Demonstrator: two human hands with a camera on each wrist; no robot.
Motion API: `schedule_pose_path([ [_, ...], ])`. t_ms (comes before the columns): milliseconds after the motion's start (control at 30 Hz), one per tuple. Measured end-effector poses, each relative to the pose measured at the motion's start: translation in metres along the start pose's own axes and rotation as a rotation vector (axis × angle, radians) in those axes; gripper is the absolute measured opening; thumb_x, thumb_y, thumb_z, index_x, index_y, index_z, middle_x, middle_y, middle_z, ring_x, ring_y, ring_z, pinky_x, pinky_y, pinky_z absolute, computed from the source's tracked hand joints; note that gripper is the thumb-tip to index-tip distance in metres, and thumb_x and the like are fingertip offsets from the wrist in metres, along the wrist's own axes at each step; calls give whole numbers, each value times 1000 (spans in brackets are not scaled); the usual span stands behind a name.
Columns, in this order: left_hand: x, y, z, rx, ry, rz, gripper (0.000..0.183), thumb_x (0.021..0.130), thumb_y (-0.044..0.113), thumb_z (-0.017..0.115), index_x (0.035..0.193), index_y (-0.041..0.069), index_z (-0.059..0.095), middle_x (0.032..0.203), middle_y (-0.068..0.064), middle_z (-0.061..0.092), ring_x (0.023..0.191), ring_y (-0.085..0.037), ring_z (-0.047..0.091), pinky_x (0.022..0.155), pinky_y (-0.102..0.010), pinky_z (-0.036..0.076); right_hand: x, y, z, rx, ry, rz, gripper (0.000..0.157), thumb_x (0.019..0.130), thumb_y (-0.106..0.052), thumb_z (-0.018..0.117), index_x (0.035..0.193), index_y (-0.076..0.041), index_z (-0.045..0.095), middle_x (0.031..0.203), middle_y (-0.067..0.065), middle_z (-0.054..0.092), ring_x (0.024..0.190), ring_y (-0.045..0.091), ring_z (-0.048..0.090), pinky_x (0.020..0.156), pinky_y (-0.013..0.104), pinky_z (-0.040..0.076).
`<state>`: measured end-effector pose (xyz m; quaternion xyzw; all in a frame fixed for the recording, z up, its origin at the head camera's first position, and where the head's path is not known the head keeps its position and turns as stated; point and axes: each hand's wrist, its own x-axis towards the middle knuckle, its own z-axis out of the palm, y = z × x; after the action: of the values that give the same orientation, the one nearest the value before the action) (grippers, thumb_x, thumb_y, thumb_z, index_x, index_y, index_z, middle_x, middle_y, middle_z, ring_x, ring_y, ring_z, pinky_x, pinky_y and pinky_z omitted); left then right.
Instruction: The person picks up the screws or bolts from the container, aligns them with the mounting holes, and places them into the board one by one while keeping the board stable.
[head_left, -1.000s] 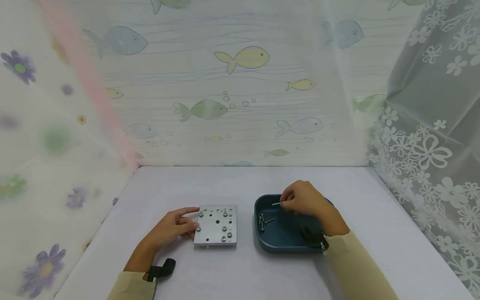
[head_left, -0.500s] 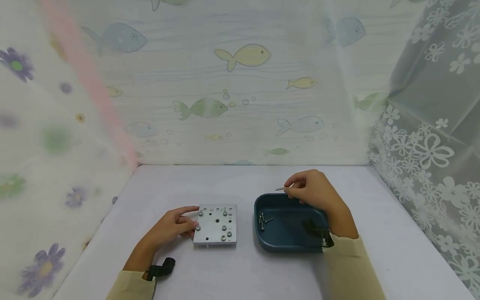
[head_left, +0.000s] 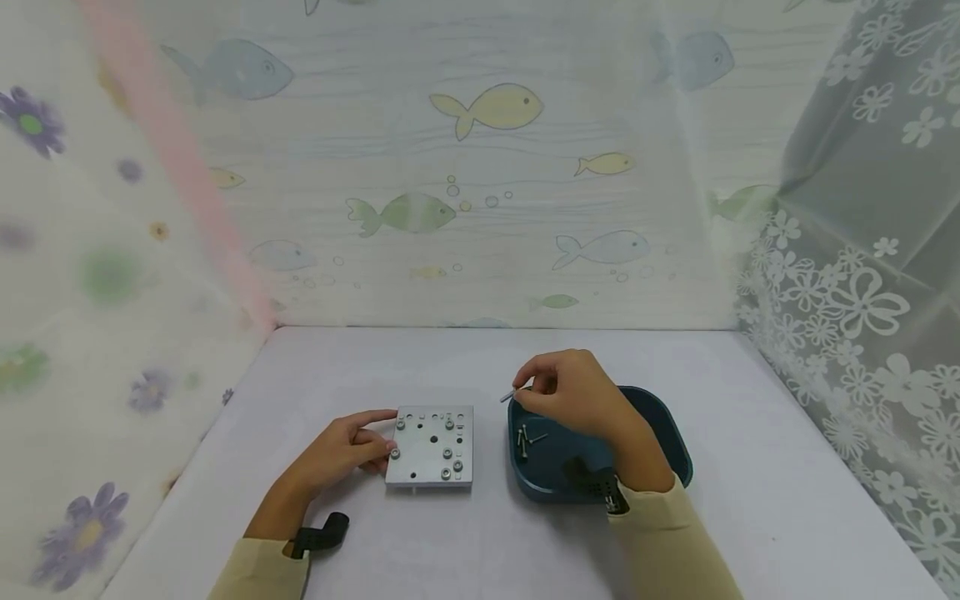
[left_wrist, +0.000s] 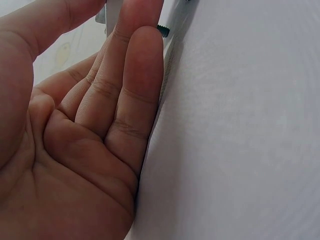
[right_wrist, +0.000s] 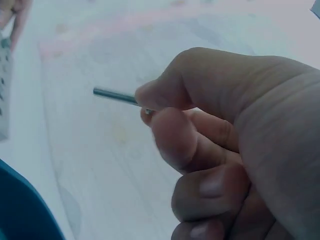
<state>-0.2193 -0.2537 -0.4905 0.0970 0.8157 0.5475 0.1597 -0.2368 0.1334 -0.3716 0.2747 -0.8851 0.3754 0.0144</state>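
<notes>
A square silver metal plate (head_left: 430, 447) lies left of centre, with several socket-head screws and bare holes in its top. My left hand (head_left: 347, 447) holds the plate by its left edge, the thumb low on that side and the index finger at the far corner. In the left wrist view a threaded screw end (left_wrist: 163, 31) sticks out below the plate. My right hand (head_left: 573, 392) pinches a slim metal screw (right_wrist: 116, 96) between thumb and fingertips, over the tray's far left corner. Its shank points left and the fingers hide its head.
A dark blue tray (head_left: 558, 493) stands right of the plate, with several loose screws (head_left: 522, 442) at its left side. The white table (head_left: 420, 550) ends at a fish-print curtain (head_left: 360, 275) behind, with further curtains at both sides.
My right hand has lifted the screw out of the tray and carried it left, towards the plate. The left hand stays in place at the plate's edge.
</notes>
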Motion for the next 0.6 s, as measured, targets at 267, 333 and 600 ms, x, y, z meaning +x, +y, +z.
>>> schedule_pose_path([
  [267, 2, 0, -1, -2, -5, 8, 68, 97, 25, 75, 155, 7, 45, 96, -11, 79, 82, -26, 73, 75, -33, 61, 2, -10, 23, 16, -22, -35, 7, 92, -20, 76, 96, -26, 76, 65, -11, 60, 53, 9, 51, 50, 26, 45],
  [333, 1, 0, -1, -2, -3, 7, 68, 97, 24, 75, 156, 7, 44, 96, -11, 79, 82, -26, 73, 75, -33, 61, 3, -12, 29, 11, -23, -41, 7, 92, -22, 76, 96, -27, 75, 64, -12, 59, 52, 8, 50, 50, 26, 45],
  [600, 1, -4, 0, 5, 4, -3, 68, 96, 26, 76, 154, 9, 46, 95, -9, 79, 81, -25, 73, 75, -32, 61, 9, -13, 53, -27, -13, -33, 6, 93, -22, 75, 99, -24, 76, 62, -12, 55, 49, 4, 45, 48, 23, 40],
])
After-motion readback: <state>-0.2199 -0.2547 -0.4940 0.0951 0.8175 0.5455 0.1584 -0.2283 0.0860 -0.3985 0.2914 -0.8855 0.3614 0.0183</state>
